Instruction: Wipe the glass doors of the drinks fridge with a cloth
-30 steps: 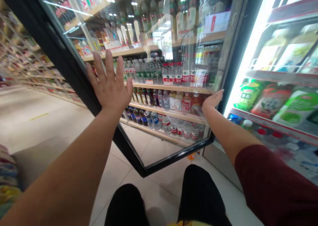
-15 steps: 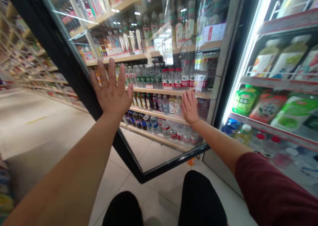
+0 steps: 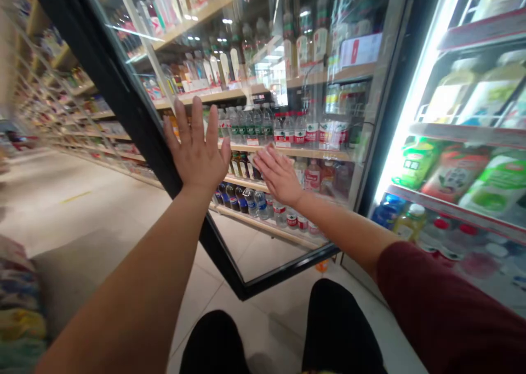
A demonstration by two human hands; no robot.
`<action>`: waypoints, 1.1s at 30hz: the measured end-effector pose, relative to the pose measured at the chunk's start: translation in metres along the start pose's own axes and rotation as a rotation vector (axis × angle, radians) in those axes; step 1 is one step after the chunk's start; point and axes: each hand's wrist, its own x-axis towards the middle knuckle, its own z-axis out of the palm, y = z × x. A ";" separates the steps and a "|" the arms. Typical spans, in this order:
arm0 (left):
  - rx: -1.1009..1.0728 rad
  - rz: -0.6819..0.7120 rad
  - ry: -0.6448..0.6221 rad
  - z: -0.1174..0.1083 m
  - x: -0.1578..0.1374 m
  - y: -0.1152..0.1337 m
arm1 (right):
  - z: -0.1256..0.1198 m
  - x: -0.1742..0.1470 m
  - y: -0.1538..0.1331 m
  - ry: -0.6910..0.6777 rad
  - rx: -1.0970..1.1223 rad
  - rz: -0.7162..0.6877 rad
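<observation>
A glass door with a black frame stands swung out in front of me. My left hand lies flat with spread fingers on the glass, close to the frame's left bar. My right hand rests with stretched fingers, held close together, against the middle of the pane. A small pale patch shows at its fingertips; whether this is a cloth or a reflection, I cannot tell. Through the glass, rows of bottled drinks show on wooden shelves.
On the right stands a lit drinks cooler, its shelves holding several bottles and green cartons. Store shelves run along the left beside a tiled floor. My knees are below the door.
My right hand has slid left across the glass, closer to my left hand. My left hand stays at the same place on the door. The view has shifted slightly.
</observation>
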 end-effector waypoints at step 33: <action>-0.062 0.026 0.030 -0.002 -0.004 0.002 | -0.051 0.090 0.019 0.014 -0.275 -0.067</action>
